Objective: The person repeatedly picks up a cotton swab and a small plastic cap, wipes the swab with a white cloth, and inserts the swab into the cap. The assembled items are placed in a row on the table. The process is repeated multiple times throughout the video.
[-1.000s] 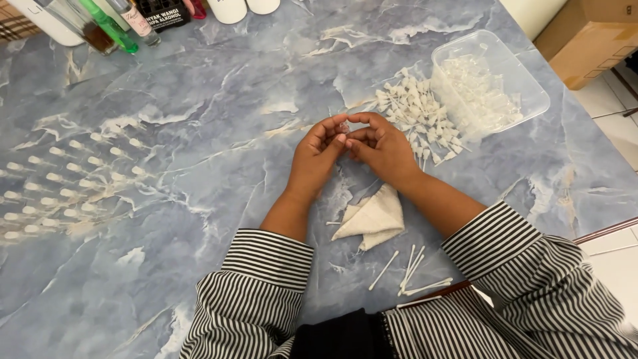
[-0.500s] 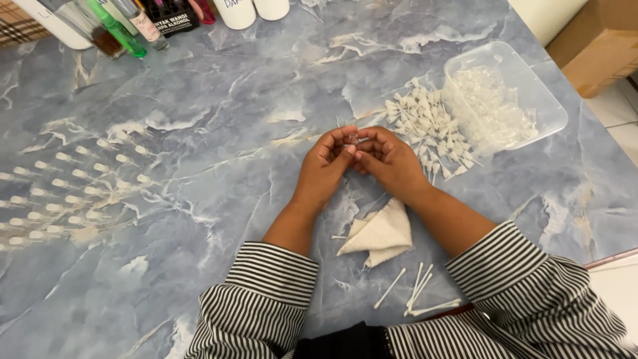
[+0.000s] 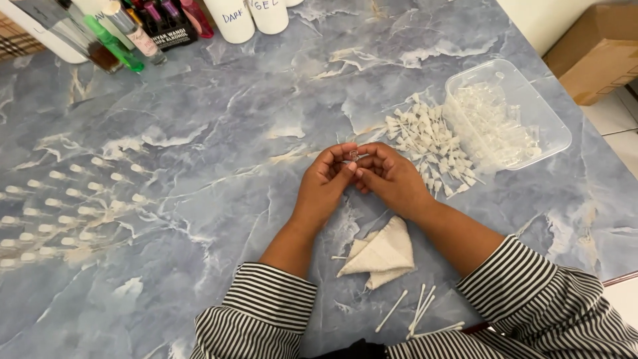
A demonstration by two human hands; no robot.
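Clear tray (image 3: pixel 531 100) being seen right of hands; white tipped pieces (image 3: pixel 425 136) lying between. Small clear part (image 3: pixel 354 156) being pinched by left hand (image 3: pixel 325 186) and right hand (image 3: pixel 392 179), fingertips closed; long axis not discernible.

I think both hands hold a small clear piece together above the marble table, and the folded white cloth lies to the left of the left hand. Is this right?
Not quite. In the head view the left hand and right hand do hold a small clear piece over the marble table, but the folded white cloth lies below the hands, between the forearms.
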